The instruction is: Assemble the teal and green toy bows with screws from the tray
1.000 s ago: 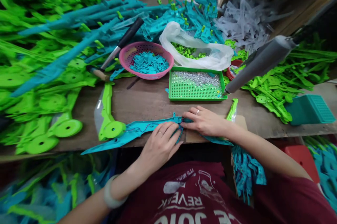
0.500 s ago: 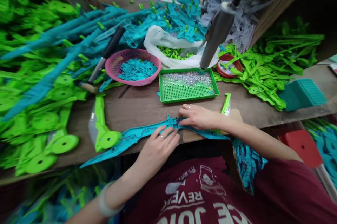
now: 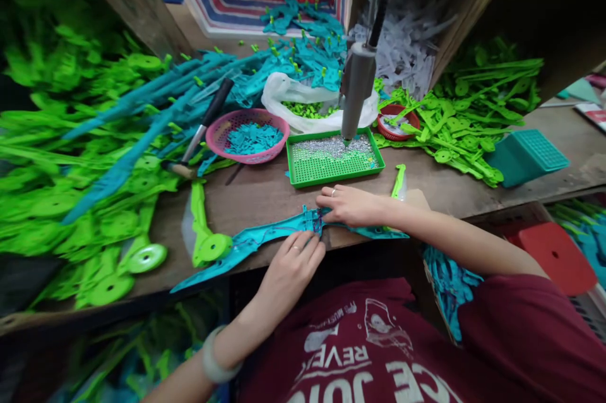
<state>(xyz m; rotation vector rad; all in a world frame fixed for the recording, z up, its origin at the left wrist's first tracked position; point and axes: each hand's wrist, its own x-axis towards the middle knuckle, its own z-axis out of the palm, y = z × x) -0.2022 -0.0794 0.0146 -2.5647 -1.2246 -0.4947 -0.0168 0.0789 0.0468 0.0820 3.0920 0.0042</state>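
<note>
A long teal plastic toy bow half (image 3: 246, 245) lies along the front edge of the wooden bench (image 3: 265, 194). My left hand (image 3: 293, 264) rests on its middle from the near side, fingers bent onto the plastic. My right hand (image 3: 348, 206) presses flat on the same piece just right of centre, fingers reaching to the grip section. A green bow half (image 3: 204, 235) lies to the left of the teal piece. Behind my hands stands a green tray (image 3: 331, 166) holding small silver screws, with a hanging grey power screwdriver (image 3: 355, 90) tip just above it.
A pink basket (image 3: 249, 134) holds small teal parts, with a hammer (image 3: 201, 131) beside it. A white bag (image 3: 307, 106) of green pegs and a red bowl (image 3: 398, 122) stand at the back. Heaps of green parts (image 3: 71, 169) and teal parts (image 3: 284, 55) crowd the left and rear. A teal box (image 3: 525, 156) is at right.
The hanging screwdriver swung from the right to hang upright over the screw tray. The view shifted up and right. My hands stayed on the teal bow half.
</note>
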